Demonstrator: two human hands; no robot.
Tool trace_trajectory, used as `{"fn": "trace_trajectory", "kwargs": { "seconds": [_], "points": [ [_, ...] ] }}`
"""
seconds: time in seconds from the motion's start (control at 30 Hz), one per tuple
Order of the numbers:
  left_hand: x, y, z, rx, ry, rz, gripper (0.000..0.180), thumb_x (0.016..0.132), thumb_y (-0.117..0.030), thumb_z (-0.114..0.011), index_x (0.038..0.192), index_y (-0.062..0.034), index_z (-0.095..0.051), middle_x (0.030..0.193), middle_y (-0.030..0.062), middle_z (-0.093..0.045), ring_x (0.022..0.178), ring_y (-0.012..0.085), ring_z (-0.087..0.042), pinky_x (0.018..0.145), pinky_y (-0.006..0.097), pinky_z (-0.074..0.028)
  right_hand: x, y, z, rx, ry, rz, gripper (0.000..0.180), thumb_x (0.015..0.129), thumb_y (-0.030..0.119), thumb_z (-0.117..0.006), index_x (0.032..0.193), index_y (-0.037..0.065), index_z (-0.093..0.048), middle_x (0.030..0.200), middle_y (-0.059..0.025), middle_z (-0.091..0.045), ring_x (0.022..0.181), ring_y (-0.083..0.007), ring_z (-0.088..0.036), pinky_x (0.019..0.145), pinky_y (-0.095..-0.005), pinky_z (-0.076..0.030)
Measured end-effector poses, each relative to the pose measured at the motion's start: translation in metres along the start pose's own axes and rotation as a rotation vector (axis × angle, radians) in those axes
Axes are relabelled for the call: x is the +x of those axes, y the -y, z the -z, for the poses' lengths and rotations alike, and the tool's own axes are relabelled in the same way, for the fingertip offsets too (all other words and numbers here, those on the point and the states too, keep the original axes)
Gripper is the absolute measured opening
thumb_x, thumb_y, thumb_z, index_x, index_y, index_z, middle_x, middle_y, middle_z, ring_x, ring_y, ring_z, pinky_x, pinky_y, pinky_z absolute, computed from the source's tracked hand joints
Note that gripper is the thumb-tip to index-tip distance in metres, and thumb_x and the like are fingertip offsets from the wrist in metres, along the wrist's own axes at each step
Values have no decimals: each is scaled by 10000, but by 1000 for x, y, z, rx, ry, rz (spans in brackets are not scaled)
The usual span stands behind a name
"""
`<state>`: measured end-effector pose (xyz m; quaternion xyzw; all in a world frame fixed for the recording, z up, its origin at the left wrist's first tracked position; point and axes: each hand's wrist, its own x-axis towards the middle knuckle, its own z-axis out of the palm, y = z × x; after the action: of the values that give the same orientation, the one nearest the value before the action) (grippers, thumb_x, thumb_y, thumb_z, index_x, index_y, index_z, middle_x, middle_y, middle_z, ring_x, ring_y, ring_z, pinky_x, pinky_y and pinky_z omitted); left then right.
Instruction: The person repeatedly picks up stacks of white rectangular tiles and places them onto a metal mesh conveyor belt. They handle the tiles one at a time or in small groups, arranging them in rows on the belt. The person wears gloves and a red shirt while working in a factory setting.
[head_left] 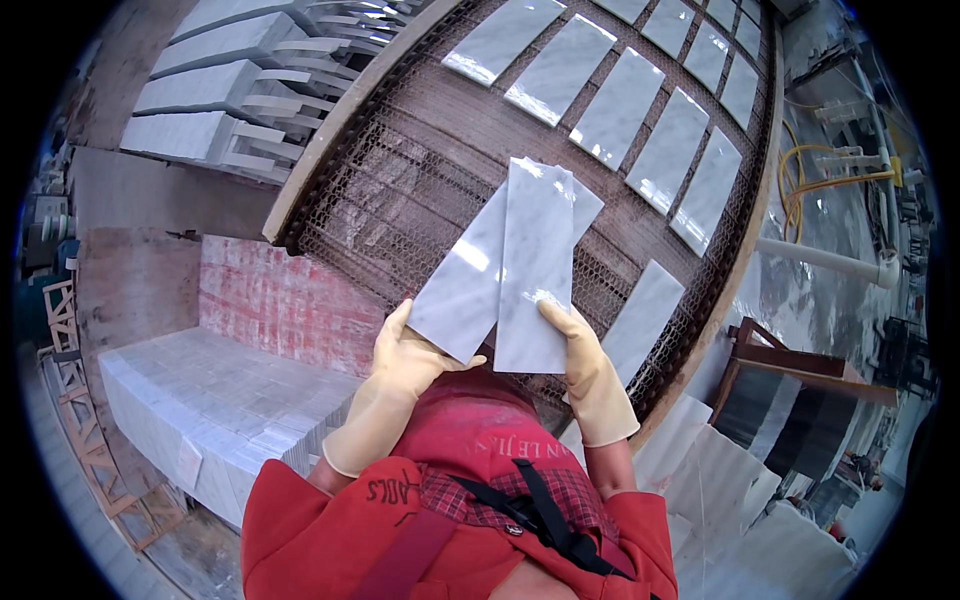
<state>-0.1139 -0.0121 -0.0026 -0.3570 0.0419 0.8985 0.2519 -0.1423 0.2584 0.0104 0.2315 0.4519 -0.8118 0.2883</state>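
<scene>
Two glossy pale grey marble tiles cross each other in front of me, over the near part of a mesh-topped conveyor. My left hand, gloved in cream rubber (402, 350), grips the lower end of the slanted tile (455, 290), thumb along its left edge and fingers partly beneath. That tile passes under the second one, and its far corner shows on the other side. My right hand, in a matching glove (580, 350), holds the upper, nearly upright tile (537, 255). Its thumb lies on the polished face; the other fingers are hidden behind.
Several more tiles (618, 110) lie in rows on the mesh conveyor (360, 190), one near its right rail (745, 270). Stacked tiles (230, 380) stand at left, below spaced slab stacks (195, 95). A white pipe (825, 262) and yellow hose (790, 190) are at right.
</scene>
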Motion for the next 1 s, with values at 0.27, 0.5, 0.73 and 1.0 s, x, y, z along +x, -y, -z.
{"fn": "trace_trajectory", "kwargs": {
  "seconds": [0.27, 0.5, 0.73, 1.0],
  "points": [
    [2, -30, 17, 70, -101, 47, 599, 1088, -501, -386, 1570, -156, -468, 1661, 133, -421, 1498, 472, -384, 1022, 898, -202, -34, 31, 14, -169, -103, -1, 532, 960, 254, -652, 1403, -37, -609, 1203, -117, -739, 1031, -203, -733, 924, -319, -576],
    [15, -29, 37, 33, -128, 66, 547, 1106, -512, -369, 1517, -180, -507, 1615, 120, -475, 1464, 459, -434, 988, 892, -248, -30, 45, 24, -347, -138, -54, 533, 938, 262, -682, 1374, -37, -619, 1176, -116, -742, 987, -215, -736, 882, -333, -580],
    [21, -25, 37, 31, -172, 62, 543, 1114, -511, -318, 1495, -199, -546, 1601, 87, -508, 1458, 428, -454, 1020, 867, -239, -23, 55, 40, -424, -129, -83, 531, 933, 243, -748, 1350, -63, -627, 1166, -117, -741, 976, -213, -731, 887, -343, -577],
    [28, -42, 44, 54, -155, 98, 531, 1126, -516, -319, 1496, -194, -525, 1583, 85, -521, 1438, 435, -485, 1011, 893, -247, -19, 87, 50, -546, -79, -110, 539, 937, 260, -749, 1339, -75, -619, 1120, -128, -750, 918, -219, -746, 832, -342, -595]
  ]
}}
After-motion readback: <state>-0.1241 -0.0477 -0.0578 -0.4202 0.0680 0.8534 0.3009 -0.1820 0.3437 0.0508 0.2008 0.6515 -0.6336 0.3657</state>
